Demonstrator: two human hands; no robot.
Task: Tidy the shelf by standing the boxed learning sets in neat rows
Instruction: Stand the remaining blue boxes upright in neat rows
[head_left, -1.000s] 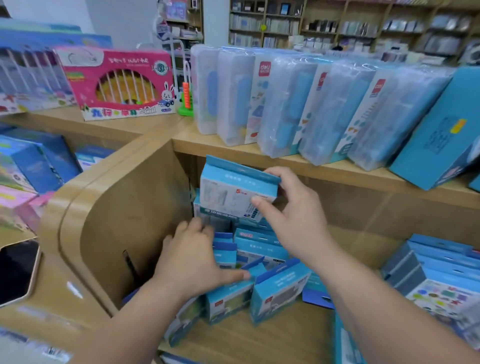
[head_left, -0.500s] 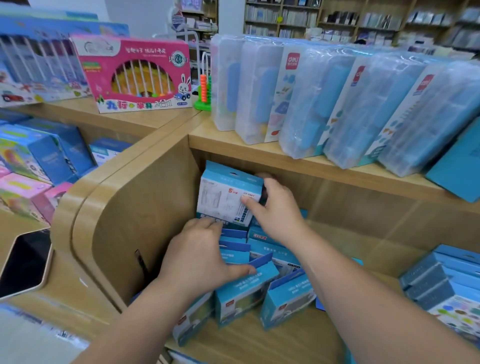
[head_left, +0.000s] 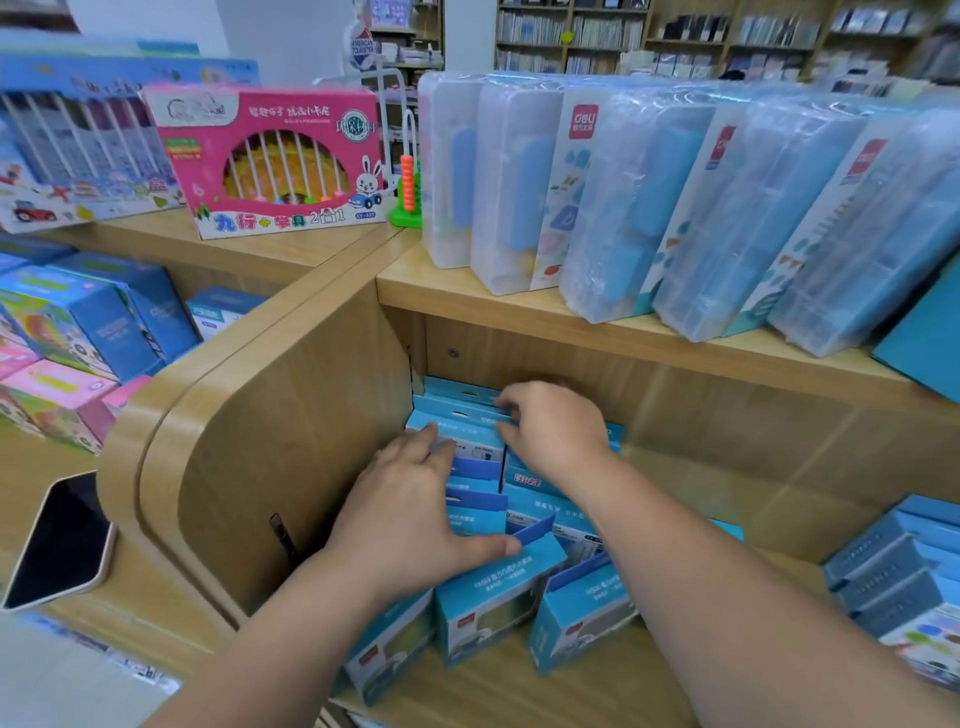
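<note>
Right now both hands are deep in the lower shelf (head_left: 582, 691), where the small blue boxes (head_left: 470, 452) stand packed against the wooden side panel (head_left: 291, 441). The left hand (head_left: 415, 519) lies spread and flat over the left-hand row, fingers straight, thumb stretched out onto a raised flap, holding nothing and just pressing the row steady. The right hand (head_left: 556, 441) reaches further back, its fingers curled over the top flap of a back box (head_left: 460, 413); whether the thumb pinches from underneath I can't see.

To my eye the step in hand is seating that back box upright and flush with its neighbours. It would go best if the left hand holds its downward press so the row doesn't fan out, while the right eases the box straight down and back to the rear wall, tabs lined up, then lets go without dragging it forward.

What needs care is the front boxes (head_left: 488, 613): three of them lean forward near the shelf's edge, looking ready to tip out if the row gets shoved. The upper shelf (head_left: 519, 322) hangs low over the work, so there is little room to lift anything high.

Around them: clear plastic cases (head_left: 623, 208) leaning in a line on top, a pink boxed set (head_left: 275, 161), a small abacus (head_left: 408, 182), a phone (head_left: 57, 545) on the counter at left, and another stack of blue boxes (head_left: 893, 571) further right.
</note>
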